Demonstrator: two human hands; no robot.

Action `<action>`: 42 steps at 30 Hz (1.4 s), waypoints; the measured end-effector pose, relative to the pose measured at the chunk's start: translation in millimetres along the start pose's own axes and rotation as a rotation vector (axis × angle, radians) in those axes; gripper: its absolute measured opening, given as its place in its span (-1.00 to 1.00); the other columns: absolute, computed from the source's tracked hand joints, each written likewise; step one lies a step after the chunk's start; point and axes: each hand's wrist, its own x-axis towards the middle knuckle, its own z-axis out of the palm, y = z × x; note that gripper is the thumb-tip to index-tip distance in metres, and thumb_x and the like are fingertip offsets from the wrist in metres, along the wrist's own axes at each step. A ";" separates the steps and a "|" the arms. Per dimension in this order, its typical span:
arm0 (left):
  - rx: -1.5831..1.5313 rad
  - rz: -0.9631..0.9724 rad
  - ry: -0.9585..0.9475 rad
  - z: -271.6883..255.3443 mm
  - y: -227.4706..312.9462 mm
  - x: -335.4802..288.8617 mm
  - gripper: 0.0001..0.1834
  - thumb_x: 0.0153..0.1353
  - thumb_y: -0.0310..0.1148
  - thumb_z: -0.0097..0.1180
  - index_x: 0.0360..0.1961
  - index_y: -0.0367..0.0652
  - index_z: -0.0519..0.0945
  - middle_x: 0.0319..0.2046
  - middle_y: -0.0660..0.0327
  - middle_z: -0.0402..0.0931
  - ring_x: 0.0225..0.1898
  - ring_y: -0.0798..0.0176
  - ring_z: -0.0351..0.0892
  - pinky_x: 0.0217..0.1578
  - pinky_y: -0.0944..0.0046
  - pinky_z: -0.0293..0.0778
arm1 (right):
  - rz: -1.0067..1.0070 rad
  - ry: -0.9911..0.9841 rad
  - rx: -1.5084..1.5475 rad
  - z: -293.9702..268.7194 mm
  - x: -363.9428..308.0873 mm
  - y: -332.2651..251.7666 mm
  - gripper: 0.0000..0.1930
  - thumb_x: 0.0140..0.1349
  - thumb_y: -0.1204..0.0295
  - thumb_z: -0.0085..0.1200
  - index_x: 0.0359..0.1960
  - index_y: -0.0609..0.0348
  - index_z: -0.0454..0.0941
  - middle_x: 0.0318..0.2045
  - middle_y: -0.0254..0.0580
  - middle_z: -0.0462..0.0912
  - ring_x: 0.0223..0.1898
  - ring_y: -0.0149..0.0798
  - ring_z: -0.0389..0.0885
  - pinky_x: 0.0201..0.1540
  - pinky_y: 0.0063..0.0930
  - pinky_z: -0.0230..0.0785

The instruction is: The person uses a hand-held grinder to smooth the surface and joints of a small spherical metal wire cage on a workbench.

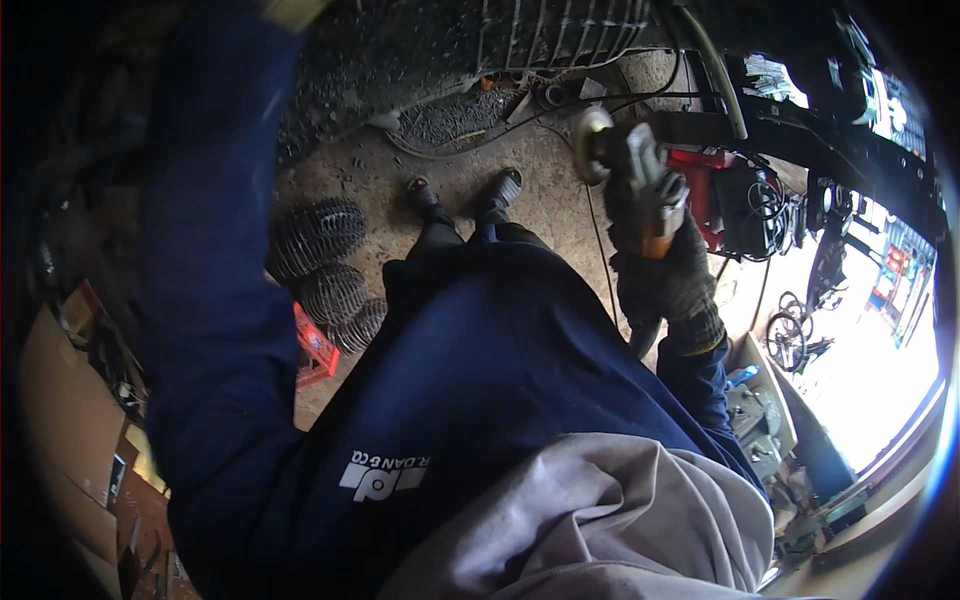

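My right hand (682, 285), in a dark knitted glove, is closed around an angle grinder (655, 200) with an orange-and-dark body. A pale round disc (593, 146) on the grinder's head faces left, a little blurred, and stands apart from my body. My left arm in a dark blue sleeve reaches up to the top edge. Only a yellowish bit of the glove on my left hand (293, 10) shows there; its fingers are out of sight. Near it is a large dark, rough-surfaced workpiece (380, 75) with a row of metal bars (560, 35).
Several coiled wire bundles (318, 238) lie left of my feet, beside a red crate (316, 345). Cables (470, 145) cross the floor ahead. To the right are a dark machine with a red side (745, 205), a black beam (800, 140) and a bicycle (789, 328).
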 end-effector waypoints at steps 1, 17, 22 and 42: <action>-0.140 -0.087 -0.113 7.2 -18.5 -13.5 -0.46 0.32 -0.07 0.08 0.22 -0.14 0.40 0.03 0.01 0.49 0.06 0.01 0.48 0.03 0.18 0.46 | 0.048 0.039 0.223 -5.1 -1.6 7.0 -0.32 -0.05 0.54 0.37 0.17 0.15 0.34 -0.02 -0.13 0.58 -0.09 -0.20 0.62 -0.14 -0.33 0.55; -0.596 0.300 -0.493 110.6 116.9 -155.9 -0.22 -0.01 0.26 0.26 0.07 -0.11 0.48 -0.12 0.08 0.57 -0.10 0.02 0.59 -0.06 0.09 0.48 | -0.684 0.196 0.280 13.8 59.1 -68.2 -0.59 0.17 0.47 0.16 0.05 0.30 0.41 -0.21 -0.02 0.64 -0.26 -0.09 0.70 -0.23 -0.25 0.61; -0.660 0.059 -0.481 118.7 125.9 -164.8 -0.15 -0.13 0.25 0.36 0.09 -0.11 0.49 -0.08 0.06 0.57 -0.09 0.02 0.61 -0.09 0.07 0.50 | -0.779 0.200 0.438 49.5 55.1 -73.0 -0.67 0.15 0.45 0.22 -0.06 0.27 0.48 -0.29 -0.13 0.65 -0.34 -0.24 0.68 -0.29 -0.38 0.59; -0.963 -0.002 -0.216 54.7 59.4 -202.9 -0.41 0.02 -0.26 0.35 0.07 -0.23 0.47 -0.10 0.10 0.59 -0.09 0.18 0.61 -0.06 0.21 0.51 | -0.641 -0.108 0.534 137.4 46.9 -71.7 -0.42 0.18 0.29 0.24 0.17 0.24 0.30 -0.05 -0.09 0.55 -0.08 -0.14 0.60 -0.02 -0.23 0.53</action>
